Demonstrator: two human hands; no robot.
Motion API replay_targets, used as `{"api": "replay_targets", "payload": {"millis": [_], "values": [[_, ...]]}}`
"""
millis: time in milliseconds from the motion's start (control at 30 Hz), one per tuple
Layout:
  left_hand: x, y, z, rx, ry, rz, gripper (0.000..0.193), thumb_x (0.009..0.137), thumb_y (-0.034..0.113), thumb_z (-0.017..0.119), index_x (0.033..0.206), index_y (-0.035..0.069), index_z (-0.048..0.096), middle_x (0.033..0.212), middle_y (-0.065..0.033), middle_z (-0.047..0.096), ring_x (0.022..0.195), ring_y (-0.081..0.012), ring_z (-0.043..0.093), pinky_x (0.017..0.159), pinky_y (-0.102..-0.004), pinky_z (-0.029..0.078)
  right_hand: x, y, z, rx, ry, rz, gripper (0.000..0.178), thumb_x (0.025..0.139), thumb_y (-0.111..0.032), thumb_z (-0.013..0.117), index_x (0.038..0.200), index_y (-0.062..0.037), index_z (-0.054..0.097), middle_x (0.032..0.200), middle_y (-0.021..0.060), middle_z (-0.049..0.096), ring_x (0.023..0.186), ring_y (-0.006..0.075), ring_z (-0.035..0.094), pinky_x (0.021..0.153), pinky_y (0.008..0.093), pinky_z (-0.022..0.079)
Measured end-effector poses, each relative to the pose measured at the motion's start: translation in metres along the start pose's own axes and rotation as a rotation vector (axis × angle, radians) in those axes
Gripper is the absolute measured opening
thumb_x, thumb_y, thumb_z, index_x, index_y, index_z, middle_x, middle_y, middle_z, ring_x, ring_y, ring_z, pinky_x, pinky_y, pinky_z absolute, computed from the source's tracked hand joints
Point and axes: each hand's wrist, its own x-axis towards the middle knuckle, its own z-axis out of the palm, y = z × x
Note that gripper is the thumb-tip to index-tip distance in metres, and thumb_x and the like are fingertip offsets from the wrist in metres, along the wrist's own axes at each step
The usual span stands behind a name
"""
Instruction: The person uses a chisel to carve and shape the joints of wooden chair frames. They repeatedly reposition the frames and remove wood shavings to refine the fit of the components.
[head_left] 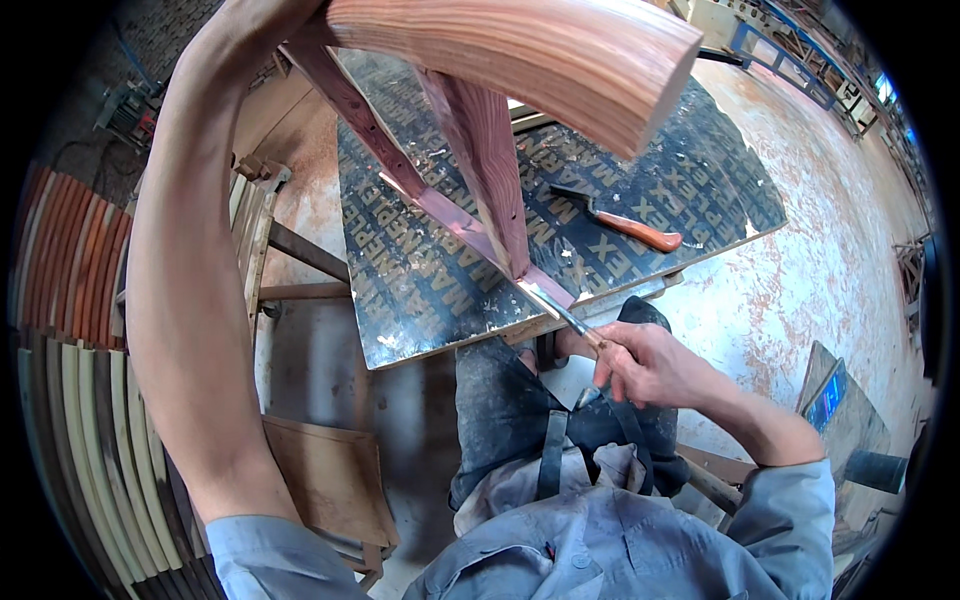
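My right hand [655, 365] is closed around a slim chisel-like tool [572, 318] with a thin metal shaft. The tool's tip meets the low end of a reddish wooden frame [490, 150], where an upright joins a flat bottom rail. This frame stands tilted on a dark printed plywood board [410, 320], and its thick curved top piece [520, 50] rises close in front of me. My left arm reaches up to the frame's upper left end. There my left hand [292, 12] is cut off by the picture's edge and its fingers are hidden.
A tool with a reddish wooden handle [640, 232] and dark bent metal end lies on the board. Curved wooden strips [85, 400] are stacked at left beside a wooden chair [325, 480]. At right, a phone [827, 396] and a dark cup-like container [875, 470] rest on a wooden surface.
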Motion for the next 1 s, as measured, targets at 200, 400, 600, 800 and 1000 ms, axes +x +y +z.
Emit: {"api": "replay_targets", "payload": {"millis": [200,400,600,800,1000], "values": [[0.012,0.024,0.001,0.096,-0.019,-0.241,0.104,0.091,0.091,0.029,0.070,-0.002,0.071,0.065,-0.0049,0.064,0.065,-0.0126,0.061,0.067,-0.0267,0.046,-0.011,-0.002,-0.003,-0.189,0.159,-0.216,0.042,0.096,-0.008,0.059,0.138,-0.0069,0.056,0.083,0.0134,0.069,0.067,0.0262,0.070,0.059,0.0392,0.055],[0.013,0.002,0.003,0.009,-0.035,-0.036,0.106,0.090,0.093,0.026,0.067,-0.002,0.069,0.061,-0.0045,0.061,0.059,-0.0120,0.056,0.061,-0.0260,0.043,-0.012,0.006,0.006,-0.641,0.286,-0.378,0.060,0.091,-0.003,0.062,0.149,-0.0147,0.053,0.076,0.0119,0.059,0.068,0.0292,0.063,0.055,0.0388,0.050],[0.023,-0.002,-0.003,-0.065,-0.114,-0.192,0.108,0.086,0.096,0.024,0.066,-0.001,0.067,0.060,-0.0041,0.060,0.057,-0.0103,0.056,0.057,-0.0243,0.041,-0.011,0.008,0.009,-0.726,0.281,-0.357,0.061,0.090,-0.008,0.062,0.150,-0.0132,0.051,0.080,0.0105,0.062,0.067,0.0295,0.065,0.053,0.0410,0.053],[0.003,0.004,0.001,-0.095,-0.017,-0.119,0.107,0.086,0.096,0.026,0.068,-0.001,0.068,0.062,-0.0040,0.061,0.059,-0.0107,0.057,0.060,-0.0240,0.043,-0.002,0.008,0.014,-0.728,0.270,-0.337,0.061,0.091,-0.008,0.063,0.151,-0.0145,0.051,0.076,0.0121,0.064,0.064,0.0312,0.065,0.052,0.0429,0.053],[-0.002,0.005,0.005,-0.025,0.040,-0.008,0.106,0.087,0.095,0.030,0.069,-0.002,0.070,0.065,-0.0053,0.064,0.065,-0.0130,0.059,0.067,-0.0257,0.045,0.009,0.010,0.014,-0.708,0.269,-0.329,0.061,0.093,-0.009,0.064,0.152,-0.0165,0.050,0.076,0.0137,0.065,0.066,0.0332,0.067,0.053,0.0445,0.054]]}}
